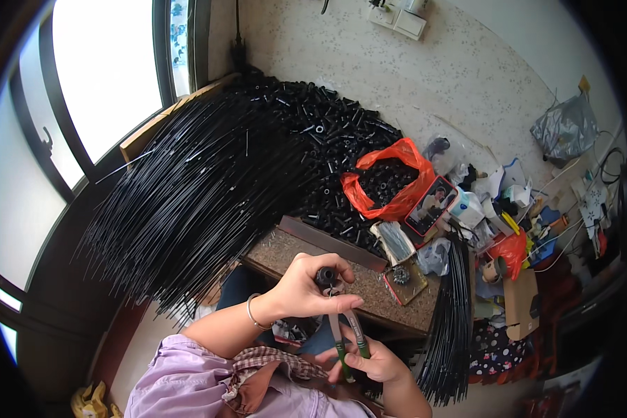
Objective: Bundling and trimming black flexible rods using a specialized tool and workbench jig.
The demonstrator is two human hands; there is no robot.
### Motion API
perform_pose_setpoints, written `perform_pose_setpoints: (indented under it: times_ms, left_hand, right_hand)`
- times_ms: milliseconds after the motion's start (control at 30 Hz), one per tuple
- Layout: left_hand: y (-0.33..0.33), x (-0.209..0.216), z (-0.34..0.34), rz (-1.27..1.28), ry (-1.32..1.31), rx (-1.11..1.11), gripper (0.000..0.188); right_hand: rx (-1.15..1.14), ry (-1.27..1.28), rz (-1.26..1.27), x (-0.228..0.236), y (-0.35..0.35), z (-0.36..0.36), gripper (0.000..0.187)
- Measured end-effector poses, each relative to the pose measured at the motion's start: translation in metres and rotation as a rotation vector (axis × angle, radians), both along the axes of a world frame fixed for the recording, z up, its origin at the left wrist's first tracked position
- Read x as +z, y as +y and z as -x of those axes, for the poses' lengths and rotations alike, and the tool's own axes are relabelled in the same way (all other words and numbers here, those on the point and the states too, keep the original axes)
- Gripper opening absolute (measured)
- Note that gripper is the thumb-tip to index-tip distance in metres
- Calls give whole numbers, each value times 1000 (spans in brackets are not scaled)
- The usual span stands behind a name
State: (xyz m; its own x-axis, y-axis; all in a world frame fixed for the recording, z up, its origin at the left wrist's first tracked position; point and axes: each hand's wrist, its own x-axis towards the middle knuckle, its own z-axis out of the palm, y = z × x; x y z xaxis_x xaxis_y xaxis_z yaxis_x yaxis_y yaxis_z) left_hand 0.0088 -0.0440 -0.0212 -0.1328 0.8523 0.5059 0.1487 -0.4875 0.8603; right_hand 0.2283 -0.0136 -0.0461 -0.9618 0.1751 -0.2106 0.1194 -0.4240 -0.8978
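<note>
My left hand (301, 291) is closed around a short black cylindrical part (325, 276) with a round end and a hole facing up. Below it, my right hand (382, 364) grips pliers (342, 352) with green handles. The pliers' metal jaws point up to the underside of the part, beneath my left thumb; whether they bite on it is hidden. Both hands are in front of the near edge of a speckled brown tabletop (283, 252).
A large heap of black tubular parts (341, 132) covers the table's back. Long thin black rods (188, 188) fan out leftward; another rod bundle (449, 327) hangs at right. An orange-red plastic bag (359, 198), a propped phone (430, 205) and a small tray (414, 289) sit nearby.
</note>
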Motion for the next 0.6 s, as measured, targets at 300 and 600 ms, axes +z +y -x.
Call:
perform_pose_setpoints:
  times_ms: [300,600]
  left_hand:
    - [17,-19,-25,120,-80,80,23]
    - [30,-35,-32,86,-211,118,42]
  right_hand:
    - [-295,-110,17,-50,-26,8,12]
    - [-708,-172,-494,-59,23,12,7]
